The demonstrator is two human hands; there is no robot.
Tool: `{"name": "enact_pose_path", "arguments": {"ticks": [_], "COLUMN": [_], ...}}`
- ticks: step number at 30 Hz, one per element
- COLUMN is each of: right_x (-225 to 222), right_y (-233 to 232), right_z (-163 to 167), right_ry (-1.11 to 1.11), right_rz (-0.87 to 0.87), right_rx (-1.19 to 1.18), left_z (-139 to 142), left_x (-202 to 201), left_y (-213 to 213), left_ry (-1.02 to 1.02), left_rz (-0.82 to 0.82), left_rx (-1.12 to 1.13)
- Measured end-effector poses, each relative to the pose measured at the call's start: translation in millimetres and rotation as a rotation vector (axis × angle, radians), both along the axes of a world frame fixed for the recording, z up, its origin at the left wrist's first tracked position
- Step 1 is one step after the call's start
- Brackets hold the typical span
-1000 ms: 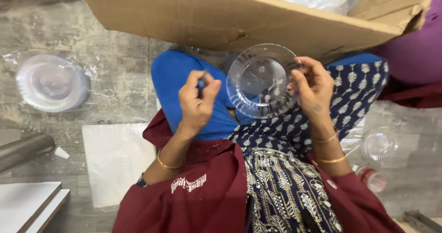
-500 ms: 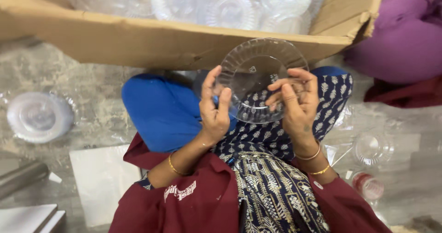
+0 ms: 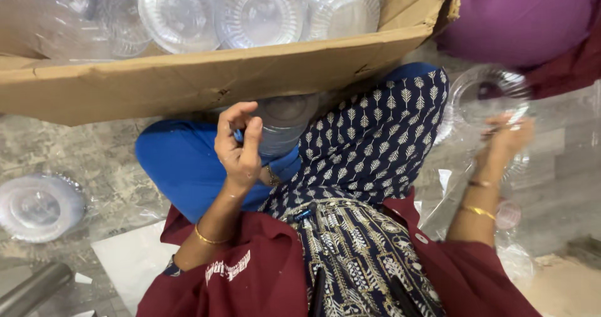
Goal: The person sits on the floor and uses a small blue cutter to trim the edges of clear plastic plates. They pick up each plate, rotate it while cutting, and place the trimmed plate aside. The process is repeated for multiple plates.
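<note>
We saw the right hand [image 3: 506,140] out to the side, over the floor, blurred, fingers pinched on the lower rim of a clear plastic plate [image 3: 485,94]; plate was tilted up, ribbed edge visible, sitting just in front of a purple cushion [image 3: 516,19]. Under that hand lay loose clear wrap [image 3: 519,254] w/ a small pink-rimmed lid [image 3: 508,213] close by. Left hand [image 3: 239,145] was raised over the lap, thumb & forefinger curled together at the tips, other fingers folded; whether it pinched anything we couldn't tell, too small. Just behind it a stack of clear plates [image 3: 285,126] rested on the knee, partly tucked under the box edge. Cardboard box [image 3: 206,79] ran across the top of view, wall torn at the right corner, full of more clear plates [image 3: 256,10] lying face up & overlapping. Lap: blue trousers, navy leaf-print cloth, maroon sleeves, gold bangles on both wrists. Far left on the floor a wrapped plate stack [image 3: 37,205], well apart from both hands; a white sheet [image 3: 128,260] near the left elbow, a grey metal tube [image 3: 28,292] at bottom-left corner.
</note>
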State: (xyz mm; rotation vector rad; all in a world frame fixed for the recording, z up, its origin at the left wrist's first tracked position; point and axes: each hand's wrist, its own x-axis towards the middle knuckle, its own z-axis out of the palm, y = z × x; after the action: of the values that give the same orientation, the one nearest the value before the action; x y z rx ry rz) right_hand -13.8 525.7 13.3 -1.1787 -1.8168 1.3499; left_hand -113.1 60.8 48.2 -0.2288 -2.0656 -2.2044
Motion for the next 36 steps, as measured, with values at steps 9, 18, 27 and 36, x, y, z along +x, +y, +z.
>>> {"name": "enact_pose_path", "arguments": {"ticks": [9,18,27,36], "right_x": [-39.9,-104.7,-88.4,-54.5], "right_y": [-46.7,-260.7,-256.2,-273.3], "right_z": [-20.8,-50.5,-8.5,76.4], "right_ry": [-0.338,-0.214,0.147,0.777], "right_rz": [0.115,1.661,1.622,1.213], "right_rx": [0.754,0.918,1.058,0.807], "left_z": [10.0,23.7,-15.0,-23.7], "left_x": [0.0,1.0,0.2,25.1], "left_y": [-23.2,-36.3,-62.3,-45.5], "left_ry": [0.05,0.034,-0.346,-0.202], "left_rz": [0.053,0.051,0.125,-0.052], "left_rx": [-0.045,-0.038,-0.321,0.13]}}
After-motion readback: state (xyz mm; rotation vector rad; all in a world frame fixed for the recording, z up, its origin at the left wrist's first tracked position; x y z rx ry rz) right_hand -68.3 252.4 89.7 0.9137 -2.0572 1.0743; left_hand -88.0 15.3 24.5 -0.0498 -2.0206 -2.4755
